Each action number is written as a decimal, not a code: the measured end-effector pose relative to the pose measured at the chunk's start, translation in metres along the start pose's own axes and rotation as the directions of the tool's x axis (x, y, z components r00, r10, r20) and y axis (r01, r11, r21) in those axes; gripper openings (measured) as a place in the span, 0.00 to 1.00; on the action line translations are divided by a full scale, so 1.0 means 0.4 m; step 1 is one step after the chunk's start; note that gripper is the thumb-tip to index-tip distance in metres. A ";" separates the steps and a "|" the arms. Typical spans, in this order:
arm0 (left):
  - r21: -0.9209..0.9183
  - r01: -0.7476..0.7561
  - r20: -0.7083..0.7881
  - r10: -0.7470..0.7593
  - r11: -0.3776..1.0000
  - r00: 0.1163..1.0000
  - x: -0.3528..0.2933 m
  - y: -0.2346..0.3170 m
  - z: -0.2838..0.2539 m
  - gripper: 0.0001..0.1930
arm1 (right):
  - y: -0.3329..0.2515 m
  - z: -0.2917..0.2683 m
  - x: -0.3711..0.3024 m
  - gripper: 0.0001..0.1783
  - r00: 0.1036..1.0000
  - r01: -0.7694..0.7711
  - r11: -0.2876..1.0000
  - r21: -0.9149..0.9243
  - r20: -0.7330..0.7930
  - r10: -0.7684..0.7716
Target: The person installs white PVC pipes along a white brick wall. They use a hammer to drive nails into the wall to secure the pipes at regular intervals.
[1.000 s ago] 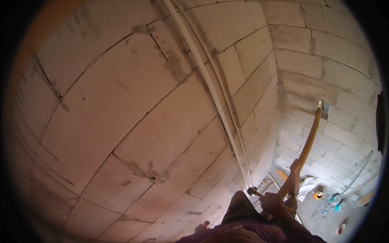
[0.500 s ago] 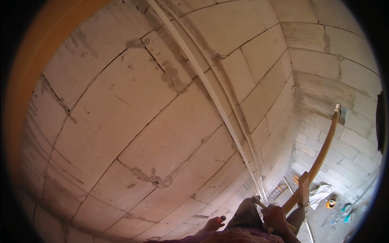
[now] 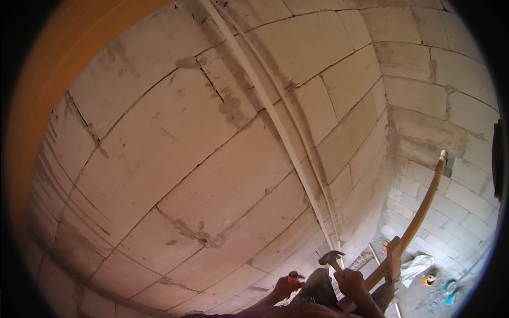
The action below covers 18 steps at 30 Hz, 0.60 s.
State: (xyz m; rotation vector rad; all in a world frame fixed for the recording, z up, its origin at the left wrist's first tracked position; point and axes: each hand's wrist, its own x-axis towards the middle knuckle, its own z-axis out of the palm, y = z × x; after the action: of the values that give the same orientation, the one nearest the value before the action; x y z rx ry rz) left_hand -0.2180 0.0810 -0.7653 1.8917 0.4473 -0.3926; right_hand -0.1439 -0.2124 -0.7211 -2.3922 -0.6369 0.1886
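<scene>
My right hand (image 3: 351, 282) is wrapped around the wooden handle of a claw hammer (image 3: 331, 258). The hammer head sticks up above the fist, in front of the foot of the pale conduit on the wall. To the left, my left hand (image 3: 285, 289) is closed around a small tool with a red, dark-topped end (image 3: 292, 277); the rest of this tool is hidden, so its kind is unclear. My knee, in dark trousers (image 3: 318, 286), shows between the two hands. Neither hand touches the wall.
A wall of large pale blocks (image 3: 212, 175) fills most of the view. Two pale conduits (image 3: 275, 119) run down it. At right, a long wooden beam (image 3: 422, 206) with a short cross-piece (image 3: 393, 259) slants upward. Below lie a white sack (image 3: 416, 269) and an orange roll (image 3: 429, 280).
My right hand has raised the hammer, so its head now shows clearly. My left hand has shifted slightly up and right with the red-ended tool. The view has tilted a little.
</scene>
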 end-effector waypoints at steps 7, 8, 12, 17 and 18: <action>-0.636 -0.280 -0.025 0.344 0.719 0.939 0.010 0.269 0.043 0.18 | -0.192 -0.121 0.107 0.25 0.986 -0.166 0.907 0.387 0.072 0.150; -0.672 -0.273 0.004 0.372 0.688 0.928 0.037 0.250 0.027 0.18 | -0.219 -0.133 0.116 0.26 0.979 -0.202 0.894 0.399 0.101 0.176; -0.795 -0.182 0.025 0.331 0.579 0.943 0.036 0.270 0.002 0.11 | -0.300 -0.099 0.132 0.28 0.998 0.018 0.921 0.389 -0.069 0.009; -0.761 -0.329 -0.120 0.377 0.560 0.919 -0.057 0.326 -0.087 0.16 | -0.351 -0.112 0.142 0.22 0.912 0.397 0.897 0.196 0.024 -0.410; -0.796 -0.337 -0.132 0.399 0.503 0.907 -0.053 0.304 -0.114 0.16 | -0.361 -0.134 0.178 0.18 0.919 0.278 0.950 0.142 0.250 -0.306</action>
State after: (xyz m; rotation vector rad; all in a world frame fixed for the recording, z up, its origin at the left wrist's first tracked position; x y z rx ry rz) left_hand -0.1752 0.0810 -0.6409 0.9994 0.1042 0.0639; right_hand -0.1237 -0.1104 -0.5872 -2.1561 -1.0759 0.4119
